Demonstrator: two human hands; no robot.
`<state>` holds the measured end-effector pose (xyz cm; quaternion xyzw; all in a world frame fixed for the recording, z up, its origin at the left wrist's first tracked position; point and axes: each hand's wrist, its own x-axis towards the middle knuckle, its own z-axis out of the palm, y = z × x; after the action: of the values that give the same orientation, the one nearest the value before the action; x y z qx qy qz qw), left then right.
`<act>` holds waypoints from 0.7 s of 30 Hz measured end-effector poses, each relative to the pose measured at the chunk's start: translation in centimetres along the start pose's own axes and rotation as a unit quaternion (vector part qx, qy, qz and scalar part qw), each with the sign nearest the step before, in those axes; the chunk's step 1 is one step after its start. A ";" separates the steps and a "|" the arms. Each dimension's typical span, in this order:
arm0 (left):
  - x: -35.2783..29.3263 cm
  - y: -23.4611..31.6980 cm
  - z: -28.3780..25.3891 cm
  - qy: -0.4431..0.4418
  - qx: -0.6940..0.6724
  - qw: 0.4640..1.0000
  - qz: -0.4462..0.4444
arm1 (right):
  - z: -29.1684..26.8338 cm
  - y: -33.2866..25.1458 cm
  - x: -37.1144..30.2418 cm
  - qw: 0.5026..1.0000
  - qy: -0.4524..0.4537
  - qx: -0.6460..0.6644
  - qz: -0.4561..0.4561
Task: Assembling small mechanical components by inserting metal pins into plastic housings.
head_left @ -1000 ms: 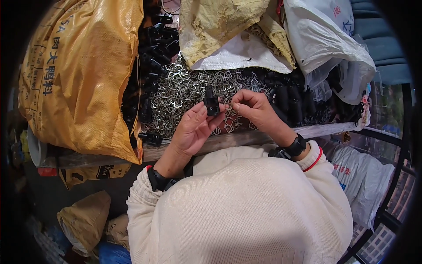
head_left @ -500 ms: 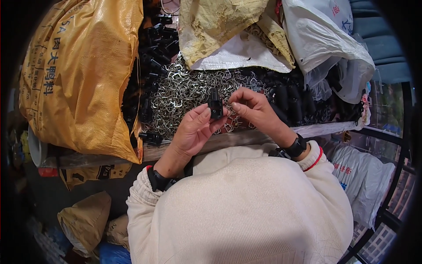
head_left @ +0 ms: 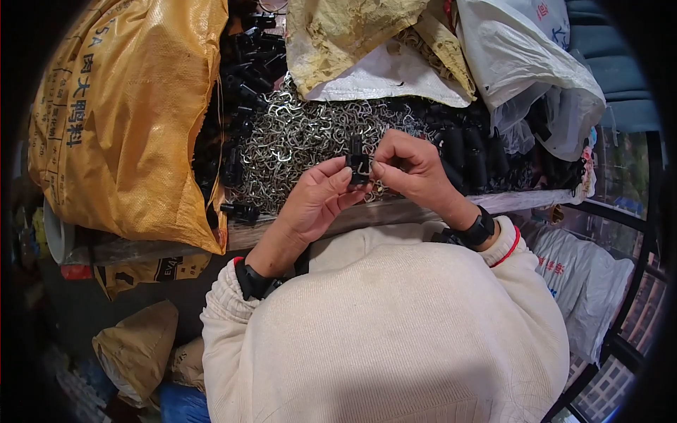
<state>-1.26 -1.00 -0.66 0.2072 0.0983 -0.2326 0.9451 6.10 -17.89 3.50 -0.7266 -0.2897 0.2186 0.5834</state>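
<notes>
My left hand [head_left: 321, 194] pinches a black plastic part [head_left: 356, 156] between thumb and fingers, its narrow end pointing away from me. At the right side of this part my right hand [head_left: 412, 169] has thumb and forefinger pressed together on a small bent metal hook [head_left: 364, 169]. The hook touches the plastic part, though my fingertips hide much of it. Just beyond both hands lies a heap of shiny bent metal hooks [head_left: 296, 137] on the table.
More black plastic parts [head_left: 243, 92] lie left of the hooks, beside a large orange woven sack [head_left: 134, 127]. Black cylindrical pieces [head_left: 469, 158] are piled at right, near a white sack [head_left: 522, 63]. A yellowed sack [head_left: 345, 42] lies at the back. The table edge [head_left: 345, 224] runs before me.
My right hand has moved in against the black plastic part, bringing the metal hook to it. My left hand and the part have shifted slightly right.
</notes>
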 end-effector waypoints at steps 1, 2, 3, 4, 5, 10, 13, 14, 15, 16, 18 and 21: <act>0.0 0.0 0.2 0.007 0.004 1.000 0.001 | 0.1 0.0 0.1 0.999 0.002 -0.033 -0.025; 0.0 0.1 0.4 0.013 0.008 1.000 0.001 | 0.2 -0.1 0.2 0.999 0.002 -0.032 -0.023; 0.0 0.0 0.4 0.014 0.007 1.000 0.000 | 0.3 -0.1 0.2 0.998 0.007 -0.050 -0.039; 0.0 0.0 0.5 0.021 0.005 1.000 -0.002 | 0.4 -0.2 0.3 0.996 0.013 -0.068 -0.054; 0.0 0.0 0.6 0.027 0.004 1.000 -0.003 | 0.4 -0.3 0.3 0.994 0.018 -0.086 -0.071; 0.1 0.0 0.1 0.048 0.015 0.998 -0.025 | 0.3 -0.7 0.3 0.987 0.015 -0.143 -0.072; 0.2 0.1 0.1 0.047 0.015 0.998 -0.031 | 0.4 -0.3 0.2 0.978 0.018 -0.170 -0.116; 0.2 0.1 0.1 0.046 0.016 0.998 -0.033 | 0.4 -0.3 0.2 0.979 0.018 -0.170 -0.116; 0.2 0.1 0.1 0.046 0.016 0.998 -0.033 | 0.4 -0.3 0.2 0.973 0.017 -0.190 -0.133; 0.2 0.1 0.1 0.056 0.028 0.997 -0.034 | 0.3 -0.3 0.3 0.966 0.015 -0.210 -0.150; 0.1 0.1 0.3 0.076 0.054 0.995 -0.036 | 0.3 -0.4 0.3 0.959 0.014 -0.229 -0.168; 0.0 0.2 0.6 0.080 0.082 0.993 -0.031 | 0.2 -0.4 0.3 0.955 -0.002 -0.236 -0.181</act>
<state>-1.09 -1.06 -0.09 0.2991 0.1603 -0.2517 0.9064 6.10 -17.47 3.86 -0.7784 -0.4610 0.0357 0.4246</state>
